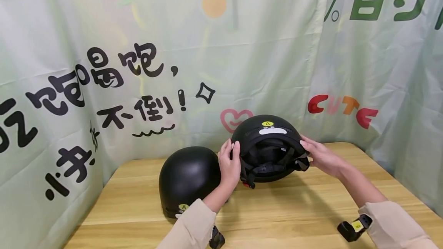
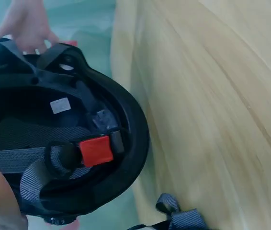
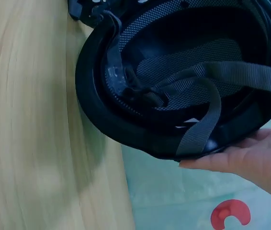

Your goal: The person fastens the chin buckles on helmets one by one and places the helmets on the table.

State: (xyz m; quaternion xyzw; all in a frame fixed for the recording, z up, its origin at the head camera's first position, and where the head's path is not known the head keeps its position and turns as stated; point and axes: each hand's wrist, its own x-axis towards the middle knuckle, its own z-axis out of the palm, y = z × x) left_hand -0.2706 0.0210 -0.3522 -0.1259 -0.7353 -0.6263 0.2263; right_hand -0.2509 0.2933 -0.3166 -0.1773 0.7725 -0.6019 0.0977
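Observation:
A black helmet (image 1: pixel 252 126) is held between both hands near the back of the table, tilted so its padded inside faces the head camera. It has a yellow "A" sticker and a white strip at its rim. My left hand (image 1: pixel 230 164) grips its left side, and my right hand (image 1: pixel 323 158) holds the opposite rim, thumb in front. Inside, the left wrist view shows grey straps and a red buckle piece (image 2: pixel 96 151). Whether the helmet touches the table I cannot tell. Left of it a second black helmet (image 1: pixel 188 172) sits dome up, partly behind my left forearm.
The wooden table (image 1: pixel 277 218) runs back to a pale green printed curtain (image 1: pixel 270 68) that hangs behind it and along the sides. A black wrist device (image 1: pixel 354 228) is strapped at the right sleeve, and another (image 1: pixel 217 238) at the left.

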